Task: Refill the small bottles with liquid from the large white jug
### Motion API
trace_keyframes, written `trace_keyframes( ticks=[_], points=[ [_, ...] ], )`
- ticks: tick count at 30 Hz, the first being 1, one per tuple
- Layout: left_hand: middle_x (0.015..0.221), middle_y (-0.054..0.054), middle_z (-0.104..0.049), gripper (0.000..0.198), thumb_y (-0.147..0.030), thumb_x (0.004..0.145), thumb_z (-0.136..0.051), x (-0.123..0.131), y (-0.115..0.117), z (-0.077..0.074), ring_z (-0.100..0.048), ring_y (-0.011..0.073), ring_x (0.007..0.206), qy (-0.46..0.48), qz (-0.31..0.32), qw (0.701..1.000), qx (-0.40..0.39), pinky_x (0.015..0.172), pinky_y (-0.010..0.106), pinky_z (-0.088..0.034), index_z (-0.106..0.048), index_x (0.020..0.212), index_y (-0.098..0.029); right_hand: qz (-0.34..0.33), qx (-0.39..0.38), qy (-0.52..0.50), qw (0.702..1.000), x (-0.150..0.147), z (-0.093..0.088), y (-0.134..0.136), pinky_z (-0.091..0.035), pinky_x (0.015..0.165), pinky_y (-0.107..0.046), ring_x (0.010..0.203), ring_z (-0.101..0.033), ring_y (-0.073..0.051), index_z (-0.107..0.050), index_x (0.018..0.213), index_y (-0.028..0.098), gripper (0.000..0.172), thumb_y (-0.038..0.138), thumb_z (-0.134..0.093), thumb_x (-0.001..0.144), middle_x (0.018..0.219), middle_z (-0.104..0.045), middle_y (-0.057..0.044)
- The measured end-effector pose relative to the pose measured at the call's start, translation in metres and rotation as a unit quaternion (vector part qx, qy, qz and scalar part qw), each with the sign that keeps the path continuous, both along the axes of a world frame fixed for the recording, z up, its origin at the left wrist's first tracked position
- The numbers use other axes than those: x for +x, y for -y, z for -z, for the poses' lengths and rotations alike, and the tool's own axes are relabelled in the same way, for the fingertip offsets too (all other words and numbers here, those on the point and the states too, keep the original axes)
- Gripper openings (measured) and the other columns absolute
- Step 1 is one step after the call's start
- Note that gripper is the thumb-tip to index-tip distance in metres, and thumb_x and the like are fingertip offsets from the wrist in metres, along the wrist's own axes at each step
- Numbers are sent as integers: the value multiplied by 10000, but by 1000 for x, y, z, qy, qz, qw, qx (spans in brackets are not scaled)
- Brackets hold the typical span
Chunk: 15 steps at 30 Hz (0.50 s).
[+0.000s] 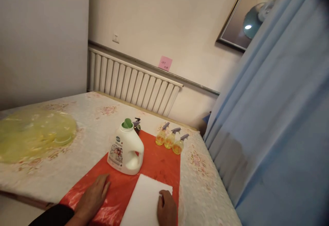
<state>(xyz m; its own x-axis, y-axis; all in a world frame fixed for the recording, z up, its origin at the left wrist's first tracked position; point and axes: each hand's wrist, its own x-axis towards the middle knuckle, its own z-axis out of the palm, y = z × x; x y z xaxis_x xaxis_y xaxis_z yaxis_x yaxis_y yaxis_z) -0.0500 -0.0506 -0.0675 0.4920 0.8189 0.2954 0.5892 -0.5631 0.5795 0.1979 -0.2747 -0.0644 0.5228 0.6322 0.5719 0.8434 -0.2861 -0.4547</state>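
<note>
My left hand (93, 196) lies flat and open on a red plastic sheet (159, 162), palm down, fingers pointing at a white detergent jug (125, 150) with a green cap. My right hand (167, 209) rests on the right edge of a white sheet of paper (144, 202) that lies on the red sheet, its fingers curled down onto the paper. The jug stands upright just beyond both hands.
Three small yellow spray bottles (170, 140) stand in a row at the far edge of the red sheet. A dark bottle (136, 126) hides behind the jug. A yellow plastic cover (33, 135) lies at left. A blue curtain (277, 116) hangs at right, a radiator (133, 85) behind.
</note>
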Motion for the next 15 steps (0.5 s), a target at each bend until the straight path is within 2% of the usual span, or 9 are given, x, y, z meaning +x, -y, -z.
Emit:
trace_keyframes(
  ticks=[8, 15],
  points=[
    [1201, 138, -614, 352, -346, 942, -317, 2, 0, 5, -628, 259, 1049, -38, -9, 999, 24, 935, 416, -472, -504, 1188, -178, 10, -31, -23, 999, -1, -1, 3, -501, 699, -310, 780, -668, -223, -624, 927, 202, 192, 162, -441, 885, 850, -692, -61],
    [1201, 154, -617, 389, -338, 954, -274, 2, 3, 1, -623, 283, 1068, -62, -7, 998, 33, 921, 430, -477, -525, 1184, -150, -2, -32, -48, 998, -2, -1, 5, -485, 714, -304, 785, -663, -221, -633, 921, 207, 202, 161, -443, 869, 849, -691, -56]
  ],
)
